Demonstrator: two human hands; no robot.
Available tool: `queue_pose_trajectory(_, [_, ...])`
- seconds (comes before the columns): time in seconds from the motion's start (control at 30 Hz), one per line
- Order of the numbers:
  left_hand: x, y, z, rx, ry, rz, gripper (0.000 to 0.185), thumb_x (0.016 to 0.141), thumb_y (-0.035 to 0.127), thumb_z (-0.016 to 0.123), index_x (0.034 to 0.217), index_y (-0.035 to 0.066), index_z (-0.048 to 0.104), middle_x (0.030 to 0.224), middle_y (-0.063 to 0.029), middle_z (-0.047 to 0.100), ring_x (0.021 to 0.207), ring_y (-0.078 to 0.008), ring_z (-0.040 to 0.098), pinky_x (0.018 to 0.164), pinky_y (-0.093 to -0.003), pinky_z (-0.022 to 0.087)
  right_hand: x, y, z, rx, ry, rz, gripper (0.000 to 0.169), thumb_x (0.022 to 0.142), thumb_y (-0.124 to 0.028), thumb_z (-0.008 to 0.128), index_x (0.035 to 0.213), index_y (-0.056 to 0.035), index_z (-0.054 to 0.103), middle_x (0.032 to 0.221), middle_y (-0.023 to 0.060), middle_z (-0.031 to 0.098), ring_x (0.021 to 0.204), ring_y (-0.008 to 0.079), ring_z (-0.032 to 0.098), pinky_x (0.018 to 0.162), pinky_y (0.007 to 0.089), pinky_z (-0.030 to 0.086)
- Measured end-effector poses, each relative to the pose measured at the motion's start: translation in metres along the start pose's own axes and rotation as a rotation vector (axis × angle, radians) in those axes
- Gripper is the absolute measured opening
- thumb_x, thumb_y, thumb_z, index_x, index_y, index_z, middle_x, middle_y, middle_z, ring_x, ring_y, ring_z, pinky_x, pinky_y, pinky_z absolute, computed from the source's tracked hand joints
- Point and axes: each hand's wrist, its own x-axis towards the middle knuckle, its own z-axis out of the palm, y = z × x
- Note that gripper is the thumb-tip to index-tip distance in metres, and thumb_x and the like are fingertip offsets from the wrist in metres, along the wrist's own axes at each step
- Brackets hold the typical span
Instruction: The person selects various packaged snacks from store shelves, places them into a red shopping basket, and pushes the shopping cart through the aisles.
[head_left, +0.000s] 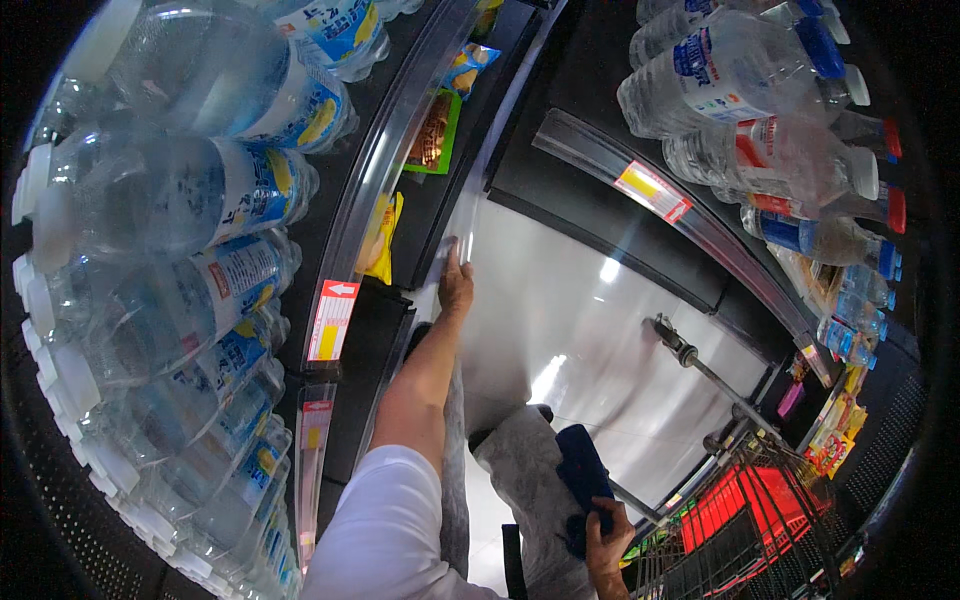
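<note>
My left hand (455, 283) reaches down beside the lower shelf edge, one finger extended and nothing seen in its grip. Whether it touches the shelf base cannot be made out. Just left of it, a yellow snack packet (384, 240) sits on the low shelf, with a green-edged packet (435, 133) farther along. In my right hand (609, 538) is a dark blue flat object (583, 465), perhaps a cased phone, held by its lower end before my grey trousers (517, 480).
Large clear water bottles (172, 187) crowd the left shelf. Smaller bottles (742, 67) line the right shelf above a price-label rail (652, 191). A wire shopping cart (720, 555) holding a red basket (750, 506) stands at lower right, its caster (673, 343) on the glossy floor (547, 300).
</note>
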Motion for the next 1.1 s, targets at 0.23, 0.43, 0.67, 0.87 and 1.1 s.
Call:
queue_pose_trajectory(0.23, [-0.018,-0.009,-0.012,-0.072,-0.022,0.026,0.054,0.099,0.013,0.047,0.150,0.012,0.030,0.143,-0.0237,0.046,0.128,-0.0419,0.047,0.105,-0.0460,0.041,0.001,-0.006,0.000,0.029,0.006,0.090,0.021,0.082,-0.009,0.065,0.101,-0.0026,0.069,0.088,0.0152,0.070,0.074,0.0219,0.067,0.068,0.0356,0.052])
queue_pose_trajectory(0.43, [0.054,0.078,-0.006,0.232,0.062,-0.070,0.060,0.094,0.019,0.058,0.146,0.005,0.033,0.135,-0.0230,0.052,0.121,-0.0414,0.052,0.099,-0.0499,0.043,0.001,0.002,0.002,0.068,-0.020,0.136,0.020,0.083,-0.012,0.062,0.100,-0.0019,0.067,0.086,0.0105,0.067,0.075,0.0211,0.062,0.070,0.0366,0.049])
queue_pose_trajectory(0.67, [-0.041,0.036,-0.006,0.364,0.301,0.034,0.068,0.087,0.017,0.066,0.147,0.008,0.035,0.146,-0.0155,0.041,0.133,-0.0355,0.038,0.110,-0.0500,0.030,0.002,-0.001,0.005,0.058,0.018,0.051,0.020,0.086,-0.016,0.064,0.101,-0.0041,0.067,0.084,0.0113,0.066,0.070,0.0188,0.061,0.067,0.0354,0.049])
queue_pose_trajectory(0.87, [-0.073,-0.013,-0.015,0.291,0.340,-0.209,0.056,0.079,0.023,0.073,0.123,-0.001,0.048,0.124,-0.0230,0.051,0.117,-0.0387,0.050,0.100,-0.0507,0.043,-0.003,0.013,0.002,0.096,-0.019,0.120,0.026,0.084,-0.024,0.067,0.100,-0.0035,0.069,0.084,0.0141,0.069,0.074,0.0260,0.068,0.066,0.0368,0.051])
queue_pose_trajectory(1.1, [0.000,-0.113,0.036,-0.068,0.313,-1.010,0.071,0.076,0.036,0.068,0.122,-0.011,0.042,0.123,-0.0293,0.051,0.115,-0.0442,0.052,0.095,-0.0523,0.048,0.012,0.004,-0.006,0.084,-0.051,0.063,0.022,0.084,-0.014,0.062,0.100,-0.0012,0.068,0.092,0.0127,0.069,0.083,0.0231,0.066,0.077,0.0363,0.050])
